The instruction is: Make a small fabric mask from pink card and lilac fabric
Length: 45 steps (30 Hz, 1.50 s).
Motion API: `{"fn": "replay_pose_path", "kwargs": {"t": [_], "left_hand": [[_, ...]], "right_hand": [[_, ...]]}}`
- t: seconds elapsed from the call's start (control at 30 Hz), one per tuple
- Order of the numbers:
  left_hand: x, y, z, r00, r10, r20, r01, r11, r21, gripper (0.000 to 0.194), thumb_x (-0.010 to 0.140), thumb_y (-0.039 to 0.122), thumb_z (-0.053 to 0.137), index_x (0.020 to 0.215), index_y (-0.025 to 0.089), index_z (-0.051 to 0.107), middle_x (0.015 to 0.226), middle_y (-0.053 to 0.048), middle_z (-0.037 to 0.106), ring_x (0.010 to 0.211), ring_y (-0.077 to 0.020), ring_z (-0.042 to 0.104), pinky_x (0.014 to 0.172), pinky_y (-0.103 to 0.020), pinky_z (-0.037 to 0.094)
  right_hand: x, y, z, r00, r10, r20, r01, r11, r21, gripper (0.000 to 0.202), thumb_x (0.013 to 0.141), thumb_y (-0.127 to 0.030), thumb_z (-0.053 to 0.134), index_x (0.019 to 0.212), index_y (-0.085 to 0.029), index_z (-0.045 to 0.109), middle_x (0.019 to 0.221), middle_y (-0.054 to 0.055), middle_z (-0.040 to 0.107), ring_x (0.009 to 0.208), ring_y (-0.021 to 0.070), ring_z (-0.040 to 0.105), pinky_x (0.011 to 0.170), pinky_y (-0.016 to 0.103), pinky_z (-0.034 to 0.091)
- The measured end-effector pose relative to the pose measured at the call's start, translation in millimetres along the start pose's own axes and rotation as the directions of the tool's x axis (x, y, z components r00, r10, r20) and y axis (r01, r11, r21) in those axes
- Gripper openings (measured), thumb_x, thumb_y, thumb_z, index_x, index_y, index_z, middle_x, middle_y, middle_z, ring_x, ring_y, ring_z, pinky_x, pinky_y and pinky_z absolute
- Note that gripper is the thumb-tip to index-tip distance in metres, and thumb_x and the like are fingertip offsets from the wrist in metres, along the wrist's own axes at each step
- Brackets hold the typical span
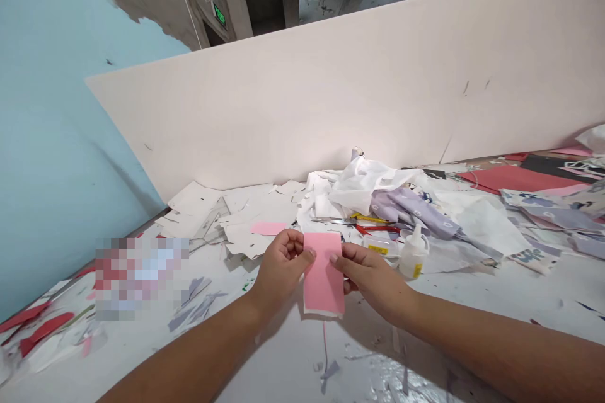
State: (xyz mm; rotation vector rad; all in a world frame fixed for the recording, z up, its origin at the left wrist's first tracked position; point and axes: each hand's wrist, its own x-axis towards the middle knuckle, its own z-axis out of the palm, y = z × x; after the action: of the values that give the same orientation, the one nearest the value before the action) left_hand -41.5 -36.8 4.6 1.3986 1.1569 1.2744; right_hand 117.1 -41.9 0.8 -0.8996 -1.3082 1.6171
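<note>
A pink rectangular card with a white layer showing at its lower edge is held upright above the table, between both hands. My left hand is closed on its upper left edge, the thumb on the front face. On the opposite edge, my right hand pinches the card with the thumb in front and the other fingers partly hidden behind. Just beyond the left hand lies another pink piece on white paper scraps.
White glue bottle, a clear container and scissors with red and yellow handles lie beyond the right hand. Crumpled white and lilac fabric is heaped behind. Paper scraps litter the white table; a white partition stands behind.
</note>
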Motion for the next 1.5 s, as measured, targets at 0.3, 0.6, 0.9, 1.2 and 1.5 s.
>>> {"fn": "replay_pose_path", "kwargs": {"t": [0.3,0.6,0.9,1.2,1.5], "left_hand": [[4,2,-4.3,0.997,0.022,-0.075,-0.025,0.999,-0.037,0.023,0.069,0.027,0.058,0.087,0.020,0.045,0.057,0.006,0.045,0.053,-0.0079,0.043,0.055,-0.021,0.038],[7,10,-9.4,0.999,-0.030,-0.043,0.028,0.998,-0.048,0.028,0.066,0.024,0.059,0.089,0.020,0.043,0.064,0.005,0.050,0.053,-0.0079,0.046,0.052,-0.021,0.037],[12,21,-12.9,0.996,-0.088,-0.023,0.087,0.995,-0.038,0.033,0.060,0.022,0.061,0.088,0.021,0.043,0.061,0.006,0.051,0.052,-0.0083,0.046,0.052,-0.021,0.035],[21,9,-25.1,0.982,0.026,-0.187,-0.032,0.999,-0.028,0.030,0.062,0.028,0.063,0.084,0.020,0.044,0.069,0.003,0.052,0.059,-0.0089,0.050,0.054,-0.020,0.038],[24,2,-27.8,0.993,-0.038,-0.109,0.054,0.988,0.145,0.033,0.060,0.029,0.062,0.086,0.021,0.044,0.060,0.005,0.055,0.057,-0.0112,0.050,0.054,-0.022,0.037]], "right_hand": [[0,2,-1,0.997,0.034,0.076,-0.025,0.993,-0.116,0.021,0.069,-0.037,0.060,0.069,-0.017,0.059,0.063,-0.002,0.058,0.054,0.0107,0.053,0.052,0.023,0.042],[1,11,-6,0.991,0.050,0.121,-0.021,0.973,-0.230,0.013,0.070,-0.028,0.057,0.063,-0.017,0.052,0.056,-0.004,0.053,0.050,0.0087,0.047,0.048,0.021,0.037],[-1,5,-8,0.986,0.115,0.121,-0.069,0.942,-0.329,0.012,0.063,-0.020,0.057,0.055,-0.018,0.049,0.051,-0.005,0.047,0.047,0.0092,0.047,0.046,0.022,0.042],[5,1,-12,0.996,0.079,-0.042,-0.088,0.956,-0.280,0.011,0.068,-0.029,0.056,0.067,-0.018,0.056,0.061,-0.002,0.059,0.048,0.0093,0.054,0.051,0.023,0.046],[16,4,-31,0.978,-0.033,-0.207,0.002,0.989,-0.148,0.020,0.068,-0.036,0.061,0.065,-0.018,0.051,0.060,-0.002,0.056,0.049,0.0104,0.053,0.050,0.026,0.047]]}}
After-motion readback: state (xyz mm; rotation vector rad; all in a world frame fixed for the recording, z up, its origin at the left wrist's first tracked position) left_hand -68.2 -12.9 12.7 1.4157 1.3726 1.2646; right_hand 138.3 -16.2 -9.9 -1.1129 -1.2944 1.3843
